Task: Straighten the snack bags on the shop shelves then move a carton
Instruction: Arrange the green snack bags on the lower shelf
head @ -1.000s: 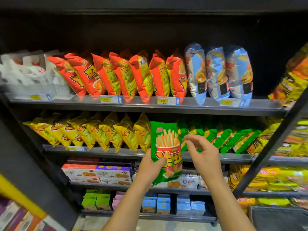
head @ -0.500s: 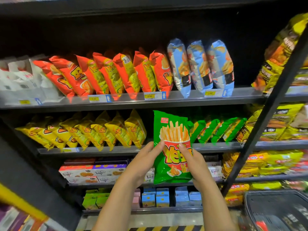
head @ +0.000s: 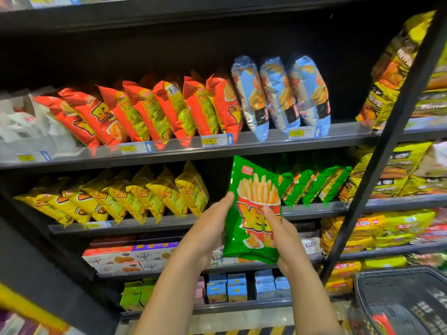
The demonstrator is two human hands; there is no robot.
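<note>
A green snack bag (head: 251, 189) printed with fries is held upright in front of the middle shelf (head: 169, 222). My left hand (head: 208, 228) grips its left edge, thumb on the front. My right hand (head: 283, 238) holds its right side and bottom, with the thumb pressed on the red logo. More green bags (head: 314, 184) lean in a row on the shelf just behind and to the right. Yellow bags (head: 125, 197) lean in a row to the left. Small cartons (head: 227, 288) in blue and green stand on the lowest shelf.
Red bags (head: 154, 112) and blue bags (head: 280, 95) fill the upper shelf. Biscuit boxes (head: 121, 258) sit below the yellow bags. A black upright post (head: 377, 165) slants across the right side. A dark shopping basket (head: 406, 301) sits at the lower right.
My right hand came down from the bag's top to its right side and bottom. The green bag has shifted right with both hands on it, and the view swung right.
</note>
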